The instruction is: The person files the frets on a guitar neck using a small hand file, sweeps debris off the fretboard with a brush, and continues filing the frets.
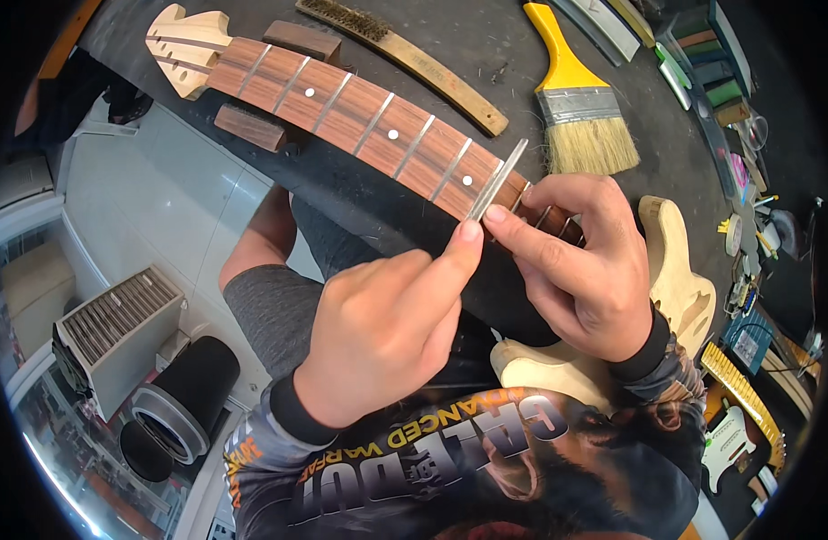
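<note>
A guitar neck [351,130] with a dark reddish fretboard, white dot inlays and a pale headstock [184,49] runs diagonally across the bench to the wooden guitar body [666,247]. A thin metal strip [508,171] lies across the fretboard near my hands. My left hand [387,319] presses its index fingertip on the strip's near end, with the other fingers curled and partly hidden. My right hand [585,270] has a fingertip on the strip beside my left one and another curled finger at the fretboard's edge, its grip closed.
Wooden blocks [301,40], a wooden-handled brush [405,63] and a yellow paintbrush [576,99] lie on the dark bench [468,49]. Small tools [738,234] crowd the right side, above another guitar [729,441]. A black bin [189,387] stands on the floor at left.
</note>
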The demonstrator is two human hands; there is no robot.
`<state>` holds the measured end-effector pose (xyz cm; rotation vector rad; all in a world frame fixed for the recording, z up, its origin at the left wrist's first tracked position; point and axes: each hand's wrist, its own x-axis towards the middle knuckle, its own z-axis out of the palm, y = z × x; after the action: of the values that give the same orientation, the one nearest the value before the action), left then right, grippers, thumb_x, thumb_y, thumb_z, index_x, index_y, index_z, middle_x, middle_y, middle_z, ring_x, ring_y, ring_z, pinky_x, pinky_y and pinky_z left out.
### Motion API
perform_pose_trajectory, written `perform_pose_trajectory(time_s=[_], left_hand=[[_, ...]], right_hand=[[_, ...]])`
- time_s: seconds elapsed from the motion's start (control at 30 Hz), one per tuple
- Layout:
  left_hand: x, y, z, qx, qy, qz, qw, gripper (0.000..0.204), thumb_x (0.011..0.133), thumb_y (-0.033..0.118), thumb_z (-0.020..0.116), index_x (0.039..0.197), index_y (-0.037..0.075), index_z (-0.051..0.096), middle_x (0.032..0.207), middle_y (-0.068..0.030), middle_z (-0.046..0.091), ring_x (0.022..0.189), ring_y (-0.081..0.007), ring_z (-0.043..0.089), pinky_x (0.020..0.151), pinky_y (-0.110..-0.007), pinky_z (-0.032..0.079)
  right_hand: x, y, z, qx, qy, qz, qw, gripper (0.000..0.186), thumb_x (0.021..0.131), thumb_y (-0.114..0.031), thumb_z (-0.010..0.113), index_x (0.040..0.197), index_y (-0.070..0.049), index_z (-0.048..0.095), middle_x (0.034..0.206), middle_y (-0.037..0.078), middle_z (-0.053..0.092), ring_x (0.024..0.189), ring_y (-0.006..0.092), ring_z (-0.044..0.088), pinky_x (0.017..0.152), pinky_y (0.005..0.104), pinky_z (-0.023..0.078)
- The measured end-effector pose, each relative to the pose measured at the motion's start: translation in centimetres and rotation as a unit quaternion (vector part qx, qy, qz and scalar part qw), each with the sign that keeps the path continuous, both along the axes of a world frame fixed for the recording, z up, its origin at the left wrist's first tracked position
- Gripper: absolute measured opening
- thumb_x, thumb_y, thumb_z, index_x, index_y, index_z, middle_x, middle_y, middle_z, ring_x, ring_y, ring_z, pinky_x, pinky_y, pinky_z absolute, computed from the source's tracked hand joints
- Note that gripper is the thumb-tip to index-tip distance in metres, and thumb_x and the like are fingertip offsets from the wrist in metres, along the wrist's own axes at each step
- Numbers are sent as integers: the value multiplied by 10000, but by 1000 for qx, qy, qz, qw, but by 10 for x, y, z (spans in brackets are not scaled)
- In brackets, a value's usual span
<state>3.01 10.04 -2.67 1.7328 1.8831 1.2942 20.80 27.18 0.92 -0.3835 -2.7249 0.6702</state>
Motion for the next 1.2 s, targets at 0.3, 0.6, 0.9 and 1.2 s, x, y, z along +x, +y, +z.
perform_pose_trajectory(time_s=[0.3, 0.6, 0.9, 1.2], left_hand=[[5, -65, 10, -26, 4, -10, 1000, 515, 766, -176, 766, 1269, -70, 805, 627, -39, 506, 476, -219, 511, 476, -368, 382], [0, -18, 7, -24, 22, -5, 999, 470, 801, -173, 745, 1256, -74, 807, 651, -74, 538, 486, -239, 538, 514, -373, 441], [-2, -40, 9, -46, 11, -12, 999, 544, 858, -185, 721, 1388, -68, 761, 668, -87, 574, 513, -251, 568, 524, -388, 452], [0, -67, 6, -30, 9, -14, 999, 490, 802, -181, 745, 1280, -90, 795, 622, -65, 511, 472, -237, 516, 497, -356, 410]], right_hand=[[-1, 1, -2, 0, 19, 11, 1000, 585, 758, 93, 833, 1303, -117, 870, 1240, 126, 675, 1001, 282, 685, 762, 369, 565], [-1, 0, 0, 0, 10, 12, 1000, 593, 760, 90, 829, 1309, -128, 871, 1223, 122, 687, 987, 272, 677, 755, 368, 561], [-7, -1, -1, -8, 19, 21, 1000, 585, 767, 102, 824, 1304, -125, 873, 1232, 125, 671, 991, 267, 671, 744, 361, 556], [-3, -2, 0, -13, 7, 13, 1000, 597, 764, 106, 821, 1313, -123, 869, 1238, 135, 662, 1020, 280, 681, 759, 365, 564]])
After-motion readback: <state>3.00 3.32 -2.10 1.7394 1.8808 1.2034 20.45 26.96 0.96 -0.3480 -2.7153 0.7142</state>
